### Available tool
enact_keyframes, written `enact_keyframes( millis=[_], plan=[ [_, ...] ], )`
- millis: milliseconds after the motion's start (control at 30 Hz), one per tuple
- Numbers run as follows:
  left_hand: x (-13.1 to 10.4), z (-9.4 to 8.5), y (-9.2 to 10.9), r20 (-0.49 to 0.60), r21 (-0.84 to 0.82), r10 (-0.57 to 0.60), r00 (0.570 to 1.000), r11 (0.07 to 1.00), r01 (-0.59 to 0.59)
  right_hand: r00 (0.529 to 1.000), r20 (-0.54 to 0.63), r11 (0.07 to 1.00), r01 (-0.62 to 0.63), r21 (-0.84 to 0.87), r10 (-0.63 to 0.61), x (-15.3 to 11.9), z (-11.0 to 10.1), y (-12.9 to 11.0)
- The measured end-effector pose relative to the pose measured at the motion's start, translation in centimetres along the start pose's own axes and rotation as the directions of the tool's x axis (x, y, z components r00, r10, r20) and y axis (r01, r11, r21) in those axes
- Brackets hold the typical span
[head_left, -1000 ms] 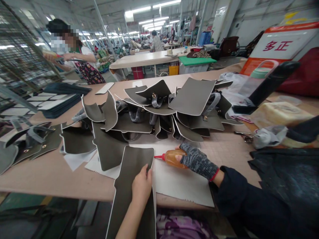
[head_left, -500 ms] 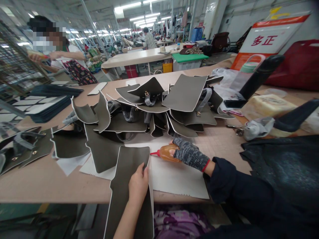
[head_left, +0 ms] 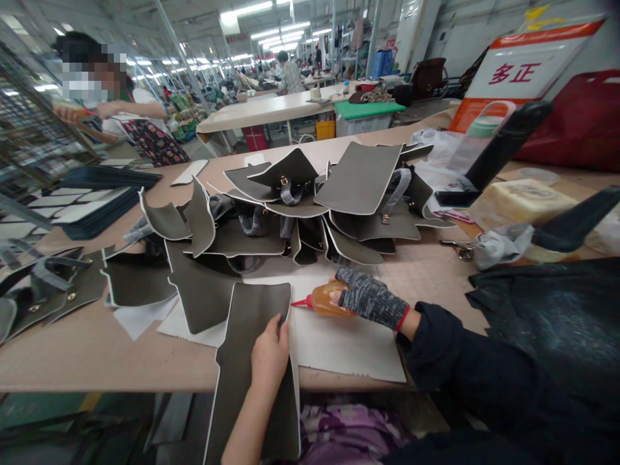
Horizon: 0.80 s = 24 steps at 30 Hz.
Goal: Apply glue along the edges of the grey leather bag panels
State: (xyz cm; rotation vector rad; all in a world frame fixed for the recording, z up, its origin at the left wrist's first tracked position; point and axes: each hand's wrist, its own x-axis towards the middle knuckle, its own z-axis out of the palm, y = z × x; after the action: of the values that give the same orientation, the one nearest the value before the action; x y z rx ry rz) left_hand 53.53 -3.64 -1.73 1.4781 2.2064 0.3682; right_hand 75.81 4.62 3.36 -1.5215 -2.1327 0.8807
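Note:
A dark grey-brown leather panel with pale edges (head_left: 252,316) is gripped near its right edge by my left hand (head_left: 270,352), and its lower end hangs past the table front. My right hand (head_left: 368,300), in a grey fingerless knit glove, is wrapped round a glue bottle (head_left: 329,299) of amber liquid. The bottle lies tilted sideways, its red nozzle (head_left: 303,301) at the panel's upper right edge; whether it touches, I cannot tell. Beneath the bottle a white sheet (head_left: 349,352) rests on the table.
Several similar panels with wrapped handles (head_left: 300,219) are heaped behind my hands. Stacked dark pieces (head_left: 101,200) sit at left. On the right are a yellowish block (head_left: 526,210), a metal clip (head_left: 462,250) and black sheeting (head_left: 557,323). Another person (head_left: 116,103) works at far left.
The view has shifted very slightly. Both hands keep their hold, and the nozzle stays at the panel's right edge, with hardly any movement along it.

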Motion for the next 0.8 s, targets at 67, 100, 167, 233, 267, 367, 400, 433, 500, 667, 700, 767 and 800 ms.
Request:
enact_keyframes(
  millis=[67, 100, 167, 233, 267, 367, 400, 433, 500, 667, 700, 767, 800],
  plan=[
    [0.0, 0.0, 0.0, -0.002, -0.001, 0.000, 1.000, 1.000, 0.000, 1.000, 0.014, 1.000, 0.001, 0.016, -0.002, -0.4, 0.0, 0.0],
    [0.0, 0.0, 0.0, -0.003, -0.001, -0.001, 1.000, 1.000, 0.001, 1.000, 0.021, 1.000, 0.003, 0.025, -0.004, -0.7, 0.0, 0.0],
    [0.0, 0.0, 0.0, -0.004, 0.000, -0.001, 1.000, 1.000, 0.001, 0.999, 0.030, 0.999, 0.010, 0.042, -0.011, -1.4, 0.0, 0.1],
    [0.0, 0.1, -0.1, -0.006, -0.001, 0.003, 1.000, 1.000, -0.003, 0.999, 0.044, 0.998, 0.023, 0.056, -0.025, -2.0, 0.2, 0.1],
    [0.0, 0.1, -0.1, -0.007, -0.001, 0.005, 1.000, 1.000, -0.005, 0.998, 0.051, 0.998, 0.029, 0.061, -0.032, -2.3, 0.2, 0.2],
    [0.0, 0.2, -0.1, -0.012, -0.001, 0.006, 1.000, 1.000, -0.006, 0.997, 0.074, 0.997, 0.024, 0.073, -0.030, -3.0, 0.4, 0.3],
    [-0.1, 0.2, -0.1, -0.012, 0.000, 0.004, 1.000, 1.000, -0.004, 0.996, 0.084, 0.997, 0.016, 0.078, -0.023, -3.2, 0.5, 0.3],
    [-0.1, 0.2, -0.1, -0.013, 0.002, 0.002, 1.000, 1.000, -0.002, 0.995, 0.095, 0.996, 0.010, 0.086, -0.018, -3.4, 0.5, 0.3],
    [-0.1, 0.2, -0.1, -0.013, 0.006, -0.001, 1.000, 1.000, 0.001, 0.993, 0.114, 0.994, 0.003, 0.108, -0.015, -3.9, 0.5, 0.2],
    [-0.2, 0.2, -0.2, -0.011, 0.011, 0.004, 1.000, 1.000, -0.004, 0.991, 0.134, 0.987, 0.000, 0.161, -0.022, -5.0, 0.5, 0.0],
    [-0.2, 0.2, -0.2, -0.012, 0.011, 0.006, 1.000, 1.000, -0.006, 0.990, 0.137, 0.986, 0.002, 0.170, -0.026, -5.2, 0.5, 0.0],
    [-0.2, 0.3, -0.2, -0.012, 0.015, 0.010, 1.000, 1.000, -0.010, 0.989, 0.146, 0.983, 0.003, 0.184, -0.030, -5.5, 0.6, 0.1],
    [-0.2, 0.3, -0.2, -0.011, 0.018, 0.010, 1.000, 1.000, -0.010, 0.988, 0.154, 0.982, 0.001, 0.189, -0.031, -5.7, 0.7, 0.1]
  ],
)
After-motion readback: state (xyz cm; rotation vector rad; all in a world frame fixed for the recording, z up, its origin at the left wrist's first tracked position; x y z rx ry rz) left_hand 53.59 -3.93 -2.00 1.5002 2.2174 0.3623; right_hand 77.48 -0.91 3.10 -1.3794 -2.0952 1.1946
